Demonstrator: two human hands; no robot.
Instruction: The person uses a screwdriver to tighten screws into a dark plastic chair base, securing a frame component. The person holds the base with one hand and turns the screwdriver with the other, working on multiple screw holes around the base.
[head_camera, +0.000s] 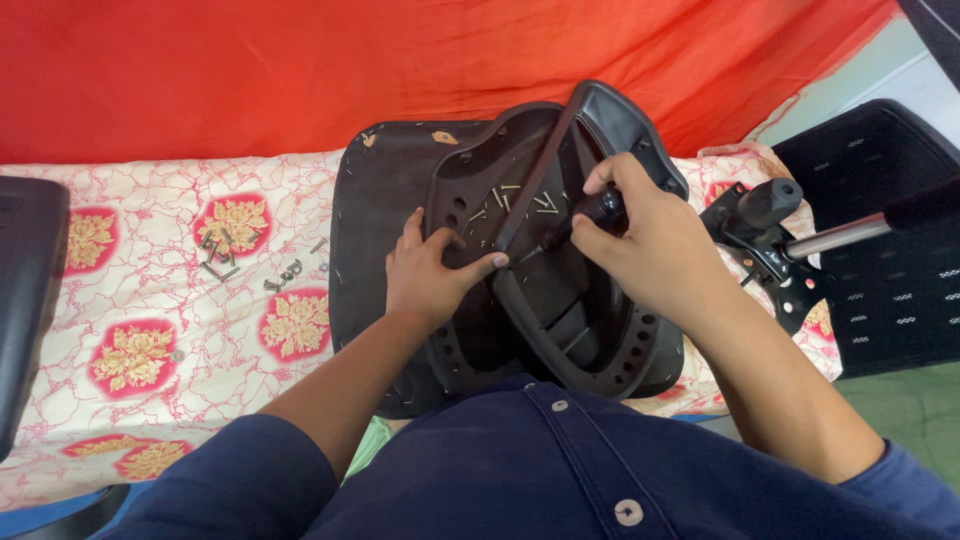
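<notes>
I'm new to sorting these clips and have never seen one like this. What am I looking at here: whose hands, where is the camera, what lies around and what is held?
There is one picture, taken by a camera worn on a person's head, looking down at their own two bare hands and dark blue shirt. The left hand presses on a black plastic chair part, a curved frame with holes, lying on a dark seat pad. The right hand grips a black-handled tool, probably a screwdriver, pointed into that part, where several loose screws lie. Everything rests on a flower-printed cloth, with more small screws and metal bits to the left. At right sits a chair mechanism with a metal rod.
</notes>
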